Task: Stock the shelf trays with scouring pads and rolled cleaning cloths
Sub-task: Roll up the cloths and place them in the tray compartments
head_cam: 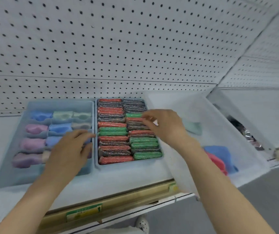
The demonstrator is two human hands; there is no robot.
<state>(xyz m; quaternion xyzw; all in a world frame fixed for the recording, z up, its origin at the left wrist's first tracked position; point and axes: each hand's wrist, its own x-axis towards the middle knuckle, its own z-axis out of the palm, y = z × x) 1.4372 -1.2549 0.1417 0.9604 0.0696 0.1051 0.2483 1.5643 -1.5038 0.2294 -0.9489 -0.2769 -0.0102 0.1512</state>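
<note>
White pegboard behind, I see my left hand [71, 149] spread open over the pale blue tray of rolled cloths [8, 169], right hand [162, 125] pinching a red glittery scouring pad [133, 119].

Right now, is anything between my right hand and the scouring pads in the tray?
Nothing visible. Your right hand is already over the right column of scouring pads in the blue tray, fingertips at the pads. The translucent bin sits beside the tray, not in between.
</note>
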